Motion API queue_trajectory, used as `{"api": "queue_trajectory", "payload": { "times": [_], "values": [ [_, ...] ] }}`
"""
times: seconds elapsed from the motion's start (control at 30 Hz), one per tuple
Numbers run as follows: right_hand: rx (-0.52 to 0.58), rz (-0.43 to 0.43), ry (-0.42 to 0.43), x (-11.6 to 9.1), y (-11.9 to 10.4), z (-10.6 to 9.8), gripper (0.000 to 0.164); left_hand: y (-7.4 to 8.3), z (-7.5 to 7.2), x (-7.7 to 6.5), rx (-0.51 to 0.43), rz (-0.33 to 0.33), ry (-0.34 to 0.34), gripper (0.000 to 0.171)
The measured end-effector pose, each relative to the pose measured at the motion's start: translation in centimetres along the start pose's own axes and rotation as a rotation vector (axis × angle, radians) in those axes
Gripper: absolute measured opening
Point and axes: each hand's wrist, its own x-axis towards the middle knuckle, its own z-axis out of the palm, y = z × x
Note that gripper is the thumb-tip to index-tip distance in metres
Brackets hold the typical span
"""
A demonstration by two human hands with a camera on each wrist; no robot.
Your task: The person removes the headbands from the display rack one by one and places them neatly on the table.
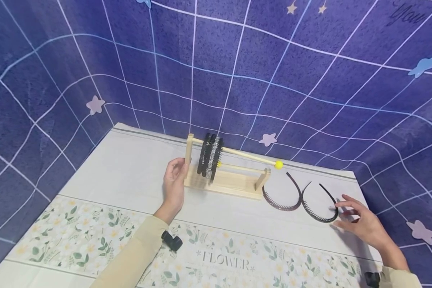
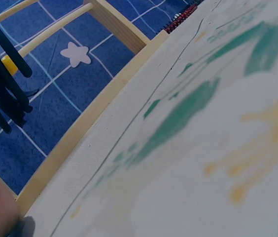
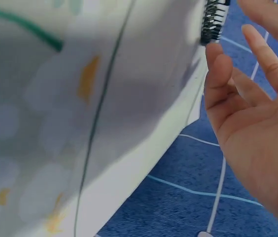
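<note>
My left hand (image 1: 174,182) grips the left upright of a pale wooden headband stand (image 1: 234,185), thumb on the post. Several headbands (image 1: 211,158), black ones and a glittery silver one, hang bunched near the left end of its upper rod. A yellow ball (image 1: 279,164) caps that rod's right end. On the table to the right lies a black toothed headband (image 1: 322,219), its teeth also visible in the right wrist view (image 3: 213,22). My right hand (image 1: 363,224) has its fingers spread, fingertips right at this headband's right side.
A dark reddish-brown toothed headband (image 1: 281,208) lies between the stand and the black headband. The white table cover (image 1: 129,168) has a floral band along the front. Blue grid-patterned fabric (image 1: 216,60) rises behind and at both sides.
</note>
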Motion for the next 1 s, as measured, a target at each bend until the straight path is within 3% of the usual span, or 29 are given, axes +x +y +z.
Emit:
{"api": "queue_trajectory", "payload": {
  "times": [0.47, 1.0],
  "values": [
    [0.023, 0.007, 0.169, 1.0, -4.7, 1.4, 0.048, 0.0, -0.2, 0.0, -0.015, 0.003, -0.007, 0.019],
    [0.309, -0.027, 0.253, 2.5, -13.7, 4.1, 0.025, -0.2, 0.0, 0.1, -0.007, 0.009, -0.017, 0.018]
  ]
}}
